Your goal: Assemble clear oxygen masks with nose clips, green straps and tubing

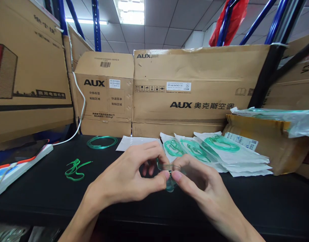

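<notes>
Above the black table (55, 195), two hands pinch one piece.
Left hand (129, 178) and right hand (199, 181) both grip the clear green plastic part (169, 178).

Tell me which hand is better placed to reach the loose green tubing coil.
Probably the left hand: the tubing coil lies on its side, while the right hand sits nearer the sealed pouches. Both hands' fingers pinch a clear plastic piece.

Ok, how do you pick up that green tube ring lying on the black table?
Pinch the near arc of the green tube ring from above, one finger inside the loop, thumb outside. It lies flat on the black table, thin, with an open middle. The left hand is nearer, but shares the clear plastic piece with the right hand.
</notes>
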Action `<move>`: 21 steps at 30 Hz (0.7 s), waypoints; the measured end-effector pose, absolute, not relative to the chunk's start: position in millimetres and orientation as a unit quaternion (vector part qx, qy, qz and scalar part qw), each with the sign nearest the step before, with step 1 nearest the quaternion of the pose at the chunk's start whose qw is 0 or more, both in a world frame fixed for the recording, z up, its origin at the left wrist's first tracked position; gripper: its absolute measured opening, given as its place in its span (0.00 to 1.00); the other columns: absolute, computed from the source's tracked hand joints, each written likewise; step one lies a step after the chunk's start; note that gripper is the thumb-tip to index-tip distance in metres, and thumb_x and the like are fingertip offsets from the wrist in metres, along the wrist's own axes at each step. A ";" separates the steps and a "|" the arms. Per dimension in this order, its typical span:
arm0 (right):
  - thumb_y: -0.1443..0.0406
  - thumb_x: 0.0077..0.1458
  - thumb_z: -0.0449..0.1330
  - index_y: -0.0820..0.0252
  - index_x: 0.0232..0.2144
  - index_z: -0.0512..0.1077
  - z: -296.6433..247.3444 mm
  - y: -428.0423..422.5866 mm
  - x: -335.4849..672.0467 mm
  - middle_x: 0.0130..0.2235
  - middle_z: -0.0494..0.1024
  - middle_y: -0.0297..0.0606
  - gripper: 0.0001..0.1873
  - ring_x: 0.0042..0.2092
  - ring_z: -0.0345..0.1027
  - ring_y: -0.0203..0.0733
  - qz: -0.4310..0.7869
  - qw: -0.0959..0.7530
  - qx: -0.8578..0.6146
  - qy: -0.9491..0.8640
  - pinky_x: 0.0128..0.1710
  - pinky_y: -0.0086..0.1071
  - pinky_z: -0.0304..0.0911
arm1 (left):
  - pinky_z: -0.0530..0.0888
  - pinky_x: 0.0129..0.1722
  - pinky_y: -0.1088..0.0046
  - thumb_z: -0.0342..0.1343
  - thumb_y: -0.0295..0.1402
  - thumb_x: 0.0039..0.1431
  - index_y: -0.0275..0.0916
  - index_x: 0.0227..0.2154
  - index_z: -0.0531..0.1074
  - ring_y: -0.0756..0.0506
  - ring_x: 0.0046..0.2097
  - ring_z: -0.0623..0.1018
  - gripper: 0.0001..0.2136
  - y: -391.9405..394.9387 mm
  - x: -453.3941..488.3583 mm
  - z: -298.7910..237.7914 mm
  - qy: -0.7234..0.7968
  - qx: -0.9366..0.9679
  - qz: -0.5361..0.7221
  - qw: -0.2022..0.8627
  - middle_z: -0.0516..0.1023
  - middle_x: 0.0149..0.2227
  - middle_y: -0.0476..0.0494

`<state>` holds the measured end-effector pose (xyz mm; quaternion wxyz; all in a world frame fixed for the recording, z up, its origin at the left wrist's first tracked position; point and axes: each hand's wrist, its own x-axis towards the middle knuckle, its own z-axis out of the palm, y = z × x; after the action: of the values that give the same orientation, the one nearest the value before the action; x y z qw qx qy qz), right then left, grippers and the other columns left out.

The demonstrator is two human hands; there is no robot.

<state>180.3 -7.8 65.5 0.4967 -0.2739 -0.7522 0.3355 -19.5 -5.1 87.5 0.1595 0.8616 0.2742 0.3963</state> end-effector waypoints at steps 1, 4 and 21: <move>0.60 0.62 0.61 0.56 0.28 0.70 65.0 -7.5 180.2 0.28 0.69 0.27 0.11 0.31 0.64 0.34 0.333 0.499 -0.271 -0.752 0.33 0.25 0.62 | 0.69 0.32 0.76 0.60 0.25 0.60 0.40 0.34 0.70 0.52 0.33 0.69 0.05 -5.1 -19.5 87.6 0.274 0.860 0.398 0.162 0.70 0.35 0.54; 0.60 0.62 0.61 0.56 0.28 0.70 64.2 -6.8 180.0 0.28 0.69 0.27 0.11 0.30 0.63 0.34 0.321 0.506 -0.274 -0.752 0.31 0.26 0.61 | 0.70 0.32 0.76 0.60 0.27 0.61 0.40 0.35 0.72 0.52 0.33 0.70 0.03 -4.8 -19.2 88.5 0.276 0.857 0.401 0.169 0.71 0.35 0.54; 0.64 0.61 0.59 0.55 0.28 0.70 61.2 -9.9 181.2 0.28 0.69 0.27 0.08 0.31 0.64 0.35 0.261 0.510 -0.276 -0.772 0.31 0.27 0.61 | 0.69 0.32 0.77 0.60 0.28 0.63 0.40 0.35 0.72 0.51 0.34 0.69 0.03 -5.4 -22.7 88.7 0.275 0.864 0.384 0.174 0.72 0.35 0.53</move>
<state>181.2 -9.9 61.2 0.5096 -0.2764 -0.7720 0.2605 -22.7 -5.4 88.7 0.1740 0.8640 0.2753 0.3840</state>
